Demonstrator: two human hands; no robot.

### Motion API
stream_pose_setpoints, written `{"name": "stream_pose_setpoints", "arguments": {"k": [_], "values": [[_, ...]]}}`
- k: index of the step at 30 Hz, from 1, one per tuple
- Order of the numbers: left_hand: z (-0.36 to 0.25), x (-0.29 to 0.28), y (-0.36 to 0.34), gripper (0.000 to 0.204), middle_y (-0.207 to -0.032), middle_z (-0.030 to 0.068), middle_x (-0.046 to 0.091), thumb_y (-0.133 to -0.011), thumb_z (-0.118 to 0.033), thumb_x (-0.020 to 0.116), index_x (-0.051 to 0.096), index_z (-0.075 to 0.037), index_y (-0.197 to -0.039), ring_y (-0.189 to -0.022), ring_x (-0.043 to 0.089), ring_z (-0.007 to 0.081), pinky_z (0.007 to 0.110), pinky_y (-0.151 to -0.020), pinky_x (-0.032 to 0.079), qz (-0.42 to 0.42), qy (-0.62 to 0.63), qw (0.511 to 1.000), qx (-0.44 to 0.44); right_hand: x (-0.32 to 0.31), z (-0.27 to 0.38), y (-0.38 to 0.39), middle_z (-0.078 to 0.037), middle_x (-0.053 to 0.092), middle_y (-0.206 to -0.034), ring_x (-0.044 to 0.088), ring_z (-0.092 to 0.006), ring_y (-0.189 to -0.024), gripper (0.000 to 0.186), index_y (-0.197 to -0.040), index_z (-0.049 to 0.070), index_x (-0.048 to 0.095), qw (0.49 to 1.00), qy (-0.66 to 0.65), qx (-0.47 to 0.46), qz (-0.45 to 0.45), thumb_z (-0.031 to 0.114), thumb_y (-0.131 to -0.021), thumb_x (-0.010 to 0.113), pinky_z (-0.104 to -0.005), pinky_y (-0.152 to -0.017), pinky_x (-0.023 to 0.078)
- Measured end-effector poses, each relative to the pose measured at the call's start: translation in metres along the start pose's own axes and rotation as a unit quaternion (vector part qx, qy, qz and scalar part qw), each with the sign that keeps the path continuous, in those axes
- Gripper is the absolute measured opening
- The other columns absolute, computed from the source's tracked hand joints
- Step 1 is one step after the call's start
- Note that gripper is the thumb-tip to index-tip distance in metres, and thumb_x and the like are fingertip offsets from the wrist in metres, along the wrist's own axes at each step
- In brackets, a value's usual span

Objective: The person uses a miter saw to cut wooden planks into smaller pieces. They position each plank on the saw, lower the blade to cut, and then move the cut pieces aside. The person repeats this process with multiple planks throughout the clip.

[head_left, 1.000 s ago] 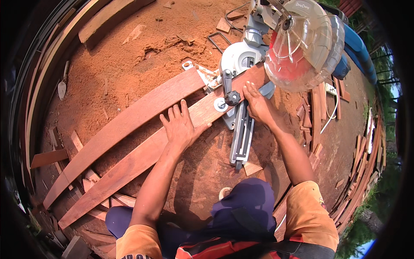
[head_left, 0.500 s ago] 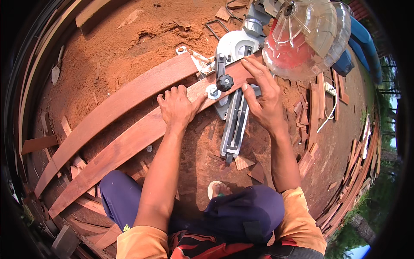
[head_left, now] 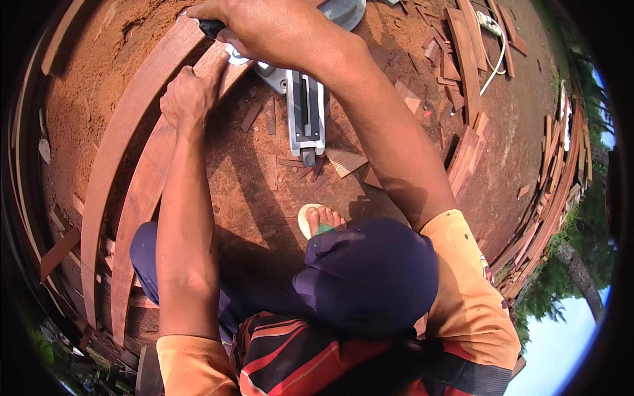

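Note:
A long curved reddish-brown board (head_left: pixel 146 171) runs from the mitre saw (head_left: pixel 306 109) at the top toward the lower left. My left hand (head_left: pixel 188 99) is closed over it, thumb lying along its top. My right hand (head_left: pixel 257 26) reaches across the saw, its fingers round the black clamp knob (head_left: pixel 211 28). Beneath that hand, the clamp's round metal pad (head_left: pixel 235 55) rests on the board. A second curved board (head_left: pixel 105 155) lies alongside to the left. Most of the saw is hidden by my right arm or out of view.
Sawdust (head_left: pixel 86 112) covers the ground at the upper left. Wood offcuts (head_left: pixel 347 162) are scattered below the saw. A white power strip (head_left: pixel 490 24) with its cable lies at upper right, beside wood strips (head_left: pixel 467 63). Stacked slats (head_left: pixel 558 178) line the right side.
My right hand has left the board and gone to the clamp knob. My left hand still holds the board. The view has shifted, so the saw head is out of sight.

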State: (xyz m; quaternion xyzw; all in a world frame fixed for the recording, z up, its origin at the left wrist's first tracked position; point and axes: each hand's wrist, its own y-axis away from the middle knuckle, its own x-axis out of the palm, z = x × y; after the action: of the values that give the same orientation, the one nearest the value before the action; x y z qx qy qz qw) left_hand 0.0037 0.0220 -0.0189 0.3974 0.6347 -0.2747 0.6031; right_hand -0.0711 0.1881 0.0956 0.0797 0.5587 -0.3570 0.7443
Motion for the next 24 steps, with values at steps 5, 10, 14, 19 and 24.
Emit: {"name": "stream_pose_setpoints", "arguments": {"k": [5, 10, 14, 19, 24], "values": [[-0.006, -0.011, 0.003, 0.099, -0.111, 0.0283, 0.073, -0.083, -0.090, 0.048, 0.074, 0.000, -0.114, -0.110, 0.070, 0.0426, 0.051, -0.093, 0.054, -0.003, 0.012, 1.000, -0.011, 0.057, -0.065, 0.050, -0.023, 0.063, -0.136, 0.059, -0.0376, -0.129, 0.061, -0.141, 0.002, 0.059, 0.918, -0.275, 0.078, -0.276, 0.038, -0.094, 0.073, -0.0456, -0.111, 0.047], [-0.005, -0.010, 0.001, 0.096, -0.103, 0.0277, 0.074, -0.085, -0.090, 0.047, 0.074, 0.001, -0.099, -0.102, 0.072, 0.0436, 0.052, -0.087, 0.055, 0.012, 0.004, 1.000, 0.027, 0.080, -0.207, 0.069, -0.027, 0.064, -0.108, 0.061, -0.0437, -0.106, 0.045, -0.111, -0.005, 0.062, 0.915, -0.054, 0.198, -0.348, 0.037, -0.097, 0.067, -0.0484, -0.093, 0.050], [-0.014, -0.011, 0.003, 0.096, -0.103, 0.0294, 0.074, -0.084, -0.090, 0.047, 0.074, 0.001, -0.099, -0.102, 0.072, 0.0434, 0.052, -0.086, 0.055, 0.024, 0.022, 0.999, 0.037, 0.092, -0.259, 0.068, -0.025, 0.063, -0.101, 0.060, -0.0431, -0.097, 0.031, -0.097, 0.000, 0.060, 0.950, 0.021, 0.169, -0.263, 0.029, -0.092, 0.072, -0.0495, -0.089, 0.050], [0.009, -0.014, 0.009, 0.095, -0.106, 0.0288, 0.074, -0.084, -0.089, 0.049, 0.074, 0.001, -0.100, -0.106, 0.071, 0.0431, 0.051, -0.090, 0.054, 0.020, 0.012, 1.000, 0.006, 0.099, -0.220, 0.057, -0.024, 0.063, -0.098, 0.060, -0.0416, -0.096, 0.031, -0.095, 0.001, 0.060, 0.940, -0.099, 0.237, -0.223, 0.030, -0.094, 0.071, -0.0493, -0.084, 0.049], [0.017, -0.015, 0.014, 0.094, -0.108, 0.0287, 0.074, -0.084, -0.088, 0.050, 0.074, 0.001, -0.103, -0.107, 0.070, 0.0431, 0.051, -0.091, 0.054, 0.032, 0.009, 0.999, 0.004, 0.091, -0.208, 0.064, -0.027, 0.061, -0.121, 0.060, -0.0407, -0.114, 0.049, -0.127, -0.002, 0.056, 0.953, -0.078, 0.229, -0.182, 0.031, -0.095, 0.072, -0.0473, -0.096, 0.049]]}}
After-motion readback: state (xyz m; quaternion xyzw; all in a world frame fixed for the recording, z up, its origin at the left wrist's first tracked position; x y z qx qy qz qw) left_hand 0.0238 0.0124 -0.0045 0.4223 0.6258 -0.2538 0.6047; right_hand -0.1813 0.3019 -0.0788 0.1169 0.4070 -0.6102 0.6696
